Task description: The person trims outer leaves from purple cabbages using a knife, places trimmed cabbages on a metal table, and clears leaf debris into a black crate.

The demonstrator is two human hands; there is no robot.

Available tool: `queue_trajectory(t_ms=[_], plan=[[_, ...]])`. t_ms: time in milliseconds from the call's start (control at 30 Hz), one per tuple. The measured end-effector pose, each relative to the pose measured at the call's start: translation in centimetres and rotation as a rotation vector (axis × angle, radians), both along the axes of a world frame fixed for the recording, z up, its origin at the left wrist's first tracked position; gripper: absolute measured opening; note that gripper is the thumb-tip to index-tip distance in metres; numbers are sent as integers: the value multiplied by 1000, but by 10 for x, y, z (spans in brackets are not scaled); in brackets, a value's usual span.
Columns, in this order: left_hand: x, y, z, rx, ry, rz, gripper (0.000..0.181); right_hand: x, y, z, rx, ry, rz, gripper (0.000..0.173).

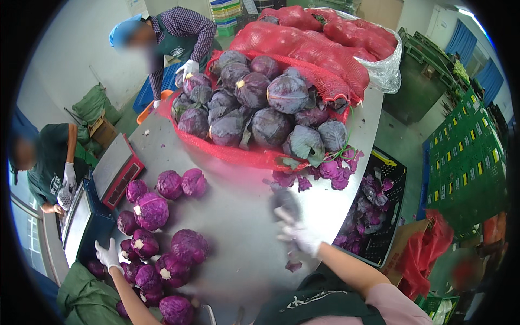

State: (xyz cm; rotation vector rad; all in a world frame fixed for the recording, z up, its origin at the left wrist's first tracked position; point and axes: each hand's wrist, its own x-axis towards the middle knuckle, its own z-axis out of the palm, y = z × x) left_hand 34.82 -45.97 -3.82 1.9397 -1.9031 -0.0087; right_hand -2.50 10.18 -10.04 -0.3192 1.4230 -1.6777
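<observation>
My right hand [302,237], in a white glove, is over the metal table with dark outer leaves [285,205] of red cabbage at its fingers; the leaves are blurred, and whether they are gripped is unclear. A small purple leaf scrap [293,266] lies below that hand. My left hand [109,254], also gloved in white, has its fingers apart beside trimmed purple cabbages [140,243] and holds nothing. More bright purple cabbages [189,246] are grouped on the table's left part. Untrimmed dark cabbages [271,126] fill an opened red mesh bag [239,156] at the table's far side.
Behind stand full red mesh sacks [296,42]. A red-framed scale [118,170] is at left. A black crate [392,215] of leaves stands right of the table, with stacked green crates [467,162] beyond. One co-worker [178,36] handles cabbages opposite; another [57,162] works at left.
</observation>
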Motion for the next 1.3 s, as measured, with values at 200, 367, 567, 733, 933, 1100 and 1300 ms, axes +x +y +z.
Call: queue_trajectory(t_ms=[200,367,567,733,933,1100,1300], plan=[[-227,130,82,-111,334,-880,56,-118,166,5,279,218,-876,42],[-442,336,99,-10,347,-1784,46,-122,181,-10,-67,145,-894,41],[-636,451,37,55,-47,-1946,45,-73,144,3,154,-16,-612,44],[-710,482,24,338,-464,-1631,50,-64,173,10,208,-102,-453,43],[-641,486,36,148,-173,-1694,55,-124,129,8,-228,-95,-439,54],[-555,513,23,-176,115,-1723,64,-175,132,-13,-270,-179,-645,56],[-551,514,20,-133,141,-1575,72,-159,170,1,-77,-118,-604,44]])
